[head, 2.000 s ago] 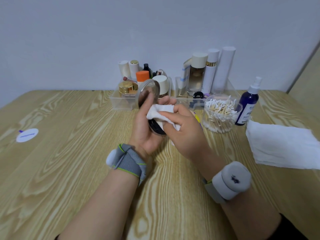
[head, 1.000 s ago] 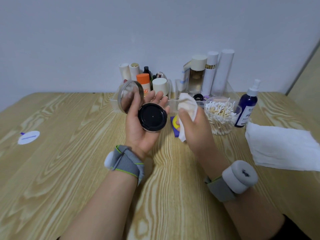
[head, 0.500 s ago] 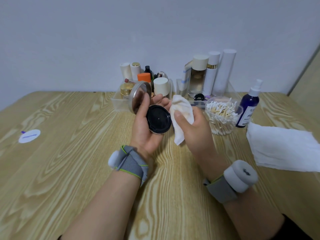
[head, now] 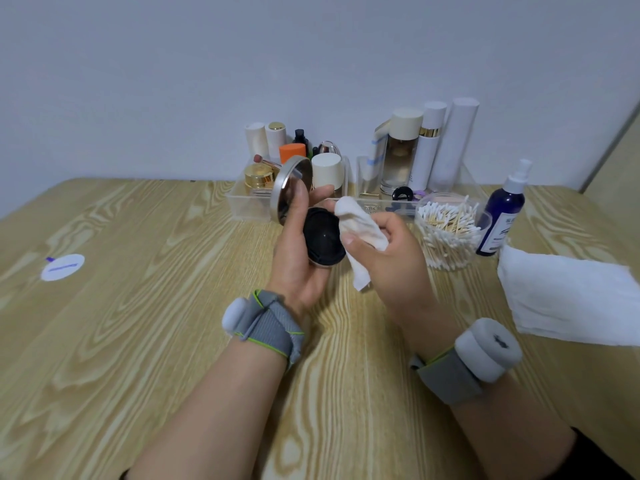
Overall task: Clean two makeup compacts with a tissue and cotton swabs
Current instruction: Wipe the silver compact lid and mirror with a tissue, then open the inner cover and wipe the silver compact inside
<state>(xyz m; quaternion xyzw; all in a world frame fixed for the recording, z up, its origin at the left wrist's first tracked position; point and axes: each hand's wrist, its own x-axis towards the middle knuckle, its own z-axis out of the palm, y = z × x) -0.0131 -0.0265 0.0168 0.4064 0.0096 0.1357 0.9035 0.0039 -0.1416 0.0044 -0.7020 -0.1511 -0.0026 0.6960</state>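
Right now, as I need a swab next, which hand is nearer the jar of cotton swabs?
Right. The right hand, gripping the tissue, is just left of the swab jar; the left hand, holding the open compact, sits farther left.

The tissue (head: 360, 225) hides one finger of the right hand (head: 394, 268); the white cloth (head: 568, 299) runs off-frame.

One compact (head: 323, 242) in the left hand (head: 298, 268), one tissue (head: 360, 230) in the right hand (head: 394, 268), one swab jar (head: 450, 233) and one spray bottle (head: 502, 216) just beyond it.
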